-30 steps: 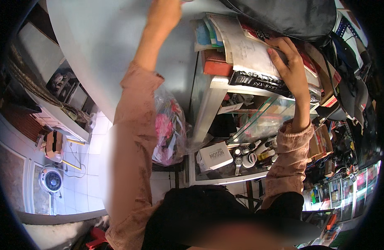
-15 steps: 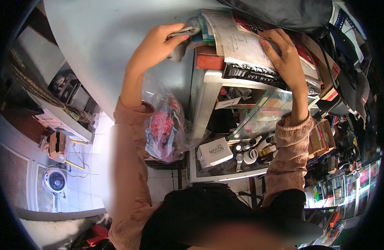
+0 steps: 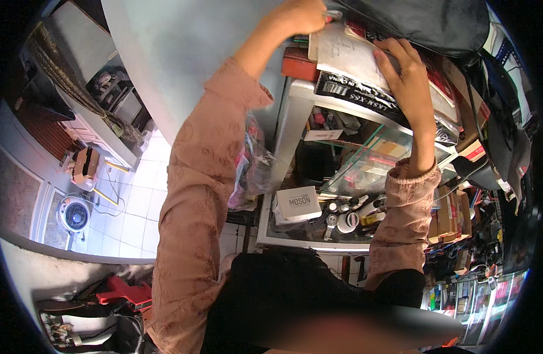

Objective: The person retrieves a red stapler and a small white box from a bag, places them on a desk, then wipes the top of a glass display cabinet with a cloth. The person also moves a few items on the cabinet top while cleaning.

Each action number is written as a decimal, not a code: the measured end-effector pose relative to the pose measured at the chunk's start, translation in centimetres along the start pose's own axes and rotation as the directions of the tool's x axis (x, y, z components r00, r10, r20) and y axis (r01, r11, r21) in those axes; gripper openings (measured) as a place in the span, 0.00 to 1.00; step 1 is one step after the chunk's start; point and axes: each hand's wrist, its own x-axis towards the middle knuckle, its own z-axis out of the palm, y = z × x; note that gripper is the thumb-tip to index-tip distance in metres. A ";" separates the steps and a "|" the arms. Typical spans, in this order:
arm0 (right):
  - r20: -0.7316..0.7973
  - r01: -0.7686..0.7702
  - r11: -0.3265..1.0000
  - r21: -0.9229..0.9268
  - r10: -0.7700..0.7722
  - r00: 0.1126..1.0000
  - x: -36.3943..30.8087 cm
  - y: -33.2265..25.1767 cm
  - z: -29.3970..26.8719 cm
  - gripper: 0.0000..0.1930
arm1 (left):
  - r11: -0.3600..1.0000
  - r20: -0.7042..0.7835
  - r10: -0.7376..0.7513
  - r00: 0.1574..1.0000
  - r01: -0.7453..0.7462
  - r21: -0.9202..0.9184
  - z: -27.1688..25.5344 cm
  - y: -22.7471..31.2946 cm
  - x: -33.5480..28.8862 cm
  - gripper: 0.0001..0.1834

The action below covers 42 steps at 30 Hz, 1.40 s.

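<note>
My left hand [image 3: 304, 16] is closed on a grey cloth [image 3: 333, 14], mostly hidden by the fingers, at the far left end of a paper stack. The stack, topped by a worn off-white paper sheet [image 3: 348, 56], lies on a glass display cabinet [image 3: 298, 97]. Over its right part my right hand [image 3: 407, 68] is bent, thumb and fingers gripping the papers; a dark grey patch shows between them. A black printed package [image 3: 357, 94] sticks out below the sheet at the front. Beside it, a red-brown box [image 3: 300, 64] sits on the cabinet's left corner.
A black bag [image 3: 425, 26] overhangs the stack's back. Inside the cabinet are a white box [image 3: 298, 203], a wristwatch [image 3: 330, 226] and several small bottles. A plastic-wrapped colourful bundle [image 3: 251, 168] stands left of it. Cardboard boxes [image 3: 448, 215] crowd the right; a round fan [image 3: 74, 214] is far left.
My left hand has moved up and to the right with the grey cloth, nearer the stack's back left corner. My right hand stays on the papers. The view has shifted slightly.
</note>
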 end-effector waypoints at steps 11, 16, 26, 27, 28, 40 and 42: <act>0.001 -0.017 0.998 -0.067 0.017 1.000 -0.5 0.0 0.0 0.11 | 0.979 -0.052 0.202 0.978 -0.202 0.010 -3.7 4.6 -10.2 0.20; -0.021 0.018 1.000 0.001 -0.018 1.000 -0.4 0.2 0.0 0.14 | 0.938 -0.150 0.346 0.926 -0.345 0.032 -4.2 7.4 -13.8 0.22; 0.034 -0.026 0.998 -0.063 0.028 0.999 0.6 0.8 0.3 0.16 | 0.962 -0.169 0.212 0.963 -0.175 0.210 -3.5 12.4 -22.1 0.25; 0.083 -0.061 0.996 -0.067 0.066 0.994 0.9 0.8 0.2 0.18 | 0.972 -0.154 0.173 0.973 -0.143 0.186 -3.6 12.8 -23.0 0.25; 0.066 -0.128 0.988 -0.088 0.134 0.989 1.3 0.7 0.1 0.14 | 0.981 -0.138 0.133 0.982 -0.110 0.162 -3.8 13.2 -23.9 0.25; 0.076 0.319 0.942 -0.105 -0.312 0.947 -2.3 0.4 -5.9 0.32 | 0.997 -0.204 -0.007 0.979 0.024 0.079 -5.8 13.0 -28.3 0.20; 0.103 0.333 0.932 -0.146 -0.320 0.942 -2.1 2.2 -6.2 0.32 | 0.998 -0.209 -0.005 0.978 0.020 0.067 -5.9 13.0 -28.4 0.19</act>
